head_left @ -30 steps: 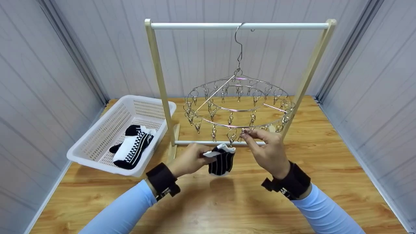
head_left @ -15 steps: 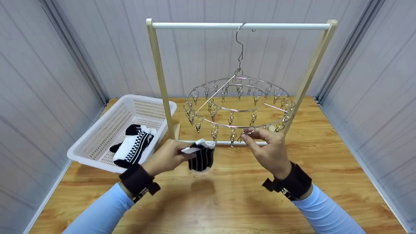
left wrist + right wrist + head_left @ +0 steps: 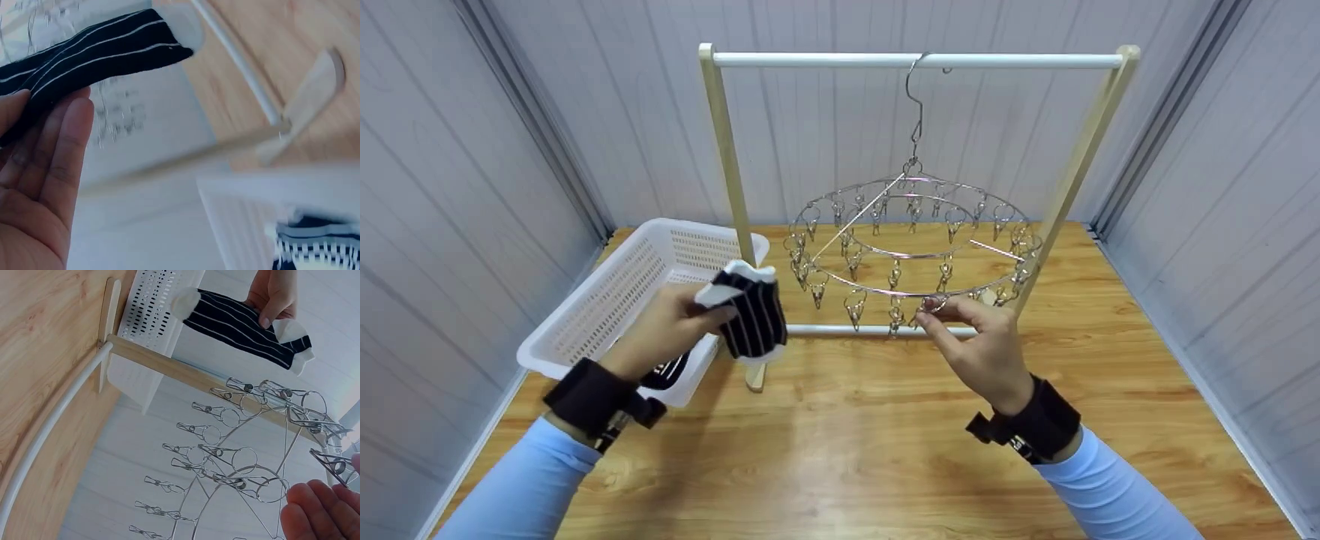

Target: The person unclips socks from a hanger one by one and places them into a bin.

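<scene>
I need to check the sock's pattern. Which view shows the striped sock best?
The right wrist view: the whole striped sock shows, white toe to heel, pinched by the left hand. The head view shows it bunched; the left wrist view shows part, blurred.

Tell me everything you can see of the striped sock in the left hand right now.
The striped sock is a short ankle sock, black with thin white lengthwise stripes and white toe, heel and cuff, apparently soft knit. The left hand pinches it at one end, so it hangs in the air beside the white basket, in front of the rack's wooden post. It hangs apart from the clip hanger, and no clip holds it. The right wrist view shows it stretched out flat.
</scene>
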Tool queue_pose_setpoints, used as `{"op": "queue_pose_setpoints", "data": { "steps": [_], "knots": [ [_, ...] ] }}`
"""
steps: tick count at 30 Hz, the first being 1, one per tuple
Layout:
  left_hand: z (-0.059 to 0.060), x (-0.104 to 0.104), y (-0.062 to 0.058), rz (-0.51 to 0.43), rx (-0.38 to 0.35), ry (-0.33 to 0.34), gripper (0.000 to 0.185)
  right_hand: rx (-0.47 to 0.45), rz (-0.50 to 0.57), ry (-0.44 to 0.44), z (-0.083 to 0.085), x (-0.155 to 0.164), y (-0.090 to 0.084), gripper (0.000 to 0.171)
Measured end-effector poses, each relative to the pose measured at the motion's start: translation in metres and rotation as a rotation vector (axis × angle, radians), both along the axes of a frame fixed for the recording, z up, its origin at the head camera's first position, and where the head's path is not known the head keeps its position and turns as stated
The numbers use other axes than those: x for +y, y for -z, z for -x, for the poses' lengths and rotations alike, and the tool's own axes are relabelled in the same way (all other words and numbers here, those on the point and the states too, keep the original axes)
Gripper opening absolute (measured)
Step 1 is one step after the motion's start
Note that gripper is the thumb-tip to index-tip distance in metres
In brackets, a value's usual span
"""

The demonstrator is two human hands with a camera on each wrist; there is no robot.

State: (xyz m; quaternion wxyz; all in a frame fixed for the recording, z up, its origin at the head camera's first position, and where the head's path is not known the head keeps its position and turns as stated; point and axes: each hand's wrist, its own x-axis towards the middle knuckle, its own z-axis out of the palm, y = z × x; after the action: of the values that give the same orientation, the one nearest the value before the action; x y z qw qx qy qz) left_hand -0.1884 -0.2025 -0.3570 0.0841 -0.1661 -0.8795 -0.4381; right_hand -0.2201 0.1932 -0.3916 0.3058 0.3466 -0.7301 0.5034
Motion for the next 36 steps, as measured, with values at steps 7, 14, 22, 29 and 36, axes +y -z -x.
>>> {"op": "queue_pose_setpoints", "data": {
  "steps": [7,14,22,29,36],
  "knots": [
    [0.006,-0.032,-0.007,-0.110,-0.021,-0.144,0.023,0.001,-0.001,0.000,0.000,0.001,0.001,0.012],
    [0.015,-0.063,-0.012,-0.159,-0.034,-0.208,0.034,0.009,-0.002,0.003,0.001,0.003,0.003,0.013],
    [0.032,-0.091,-0.008,0.005,-0.025,-0.218,0.038,0.019,-0.006,0.010,0.001,0.005,0.004,0.013],
    [0.054,-0.100,0.009,0.183,-0.131,-0.152,0.030,0.000,0.000,-0.011,0.001,0.005,0.005,0.010],
    [0.072,-0.108,0.026,0.335,-0.214,-0.102,0.019,0.003,0.005,-0.018,0.001,0.006,0.006,0.009]
  ]
}}
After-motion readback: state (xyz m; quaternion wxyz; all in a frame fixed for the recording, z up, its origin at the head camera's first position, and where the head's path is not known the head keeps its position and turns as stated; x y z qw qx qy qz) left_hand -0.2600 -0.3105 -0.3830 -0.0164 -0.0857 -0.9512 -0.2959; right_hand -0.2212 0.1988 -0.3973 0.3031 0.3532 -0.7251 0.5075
